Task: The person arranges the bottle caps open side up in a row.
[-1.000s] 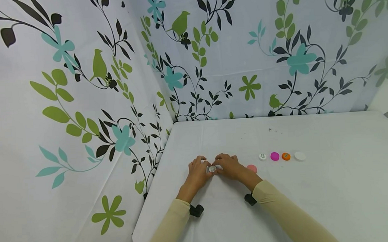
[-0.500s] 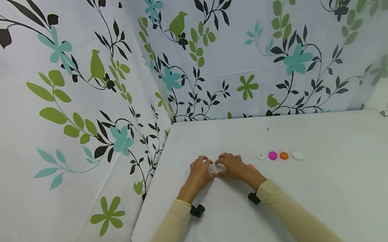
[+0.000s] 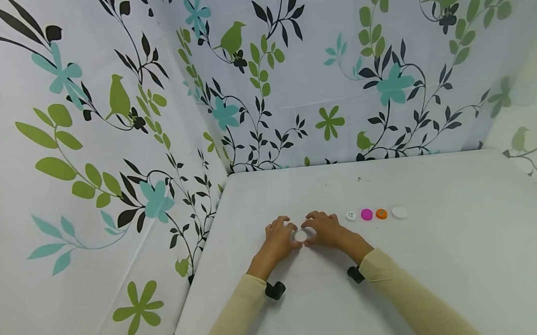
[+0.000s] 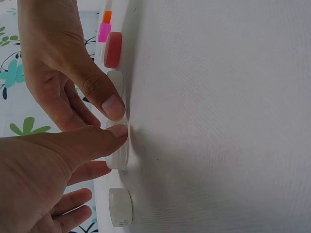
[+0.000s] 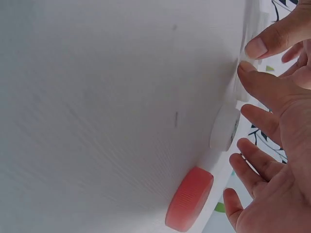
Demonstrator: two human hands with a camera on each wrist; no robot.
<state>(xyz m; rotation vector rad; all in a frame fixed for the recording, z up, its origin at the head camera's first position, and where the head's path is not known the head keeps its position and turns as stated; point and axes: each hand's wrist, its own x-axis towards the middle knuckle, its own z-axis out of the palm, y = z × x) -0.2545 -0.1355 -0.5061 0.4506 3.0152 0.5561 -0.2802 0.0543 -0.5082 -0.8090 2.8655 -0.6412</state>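
Note:
In the head view, a round plain white cap (image 3: 300,235) lies flat on the table between my left hand (image 3: 278,241) and right hand (image 3: 329,232). Both hands hold its rim from opposite sides; their thumbs nearly meet at its near edge, as the left wrist view shows. Another white cap (image 4: 120,208) sits by my left hand's fingers, hidden in the head view. Beyond the held one, toward the right, are a white cap (image 5: 225,128) near my right fingers and a ridged red cap (image 5: 189,199), both covered by my right hand from above.
Farther right on the white table (image 3: 434,260) stand a printed white cap (image 3: 350,216), a magenta cap (image 3: 366,214), an orange cap (image 3: 381,214) and a larger white cap (image 3: 399,212) in a row. A patterned curtain (image 3: 265,102) hangs behind the table and to its left.
Both hands have shifted right along the table, from a small round cap to the plain white one now between them. The red cap has gone out of sight behind my right wrist. The head view has turned right.

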